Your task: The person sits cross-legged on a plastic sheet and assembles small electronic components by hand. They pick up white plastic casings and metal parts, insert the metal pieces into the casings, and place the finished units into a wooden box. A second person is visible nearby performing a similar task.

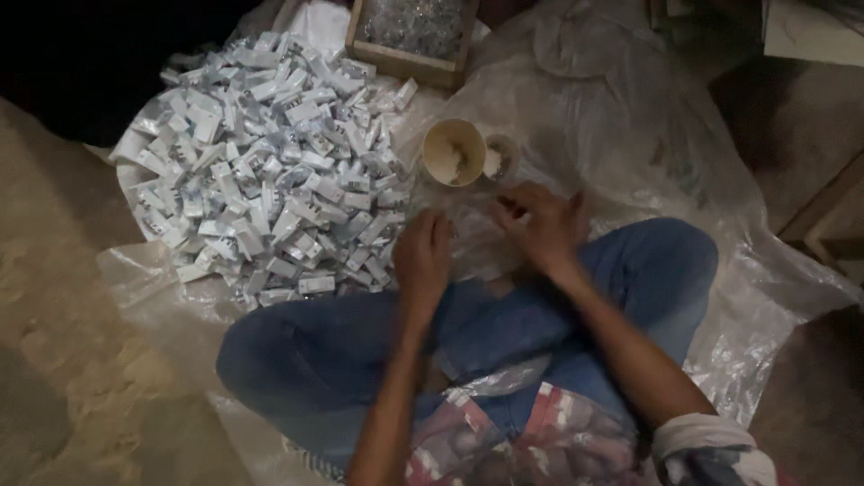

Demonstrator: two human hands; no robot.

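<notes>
I sit cross-legged in blue jeans on a clear plastic sheet (630,135). My left hand (421,254) hovers over the sheet just right of a large heap of small white-and-blue packets (270,171), fingers curled; what it holds is too blurred to tell. My right hand (540,225) is beside it with fingers pinched together, maybe on something tiny. Just beyond both hands stand a small round cup (453,152) and a smaller round lid or dish (498,158).
A wooden tray (409,61) with shiny clear contents lies at the top, behind the heap. Bare sandy floor (72,342) runs along the left. Dark boards and a step (819,216) lie at the right.
</notes>
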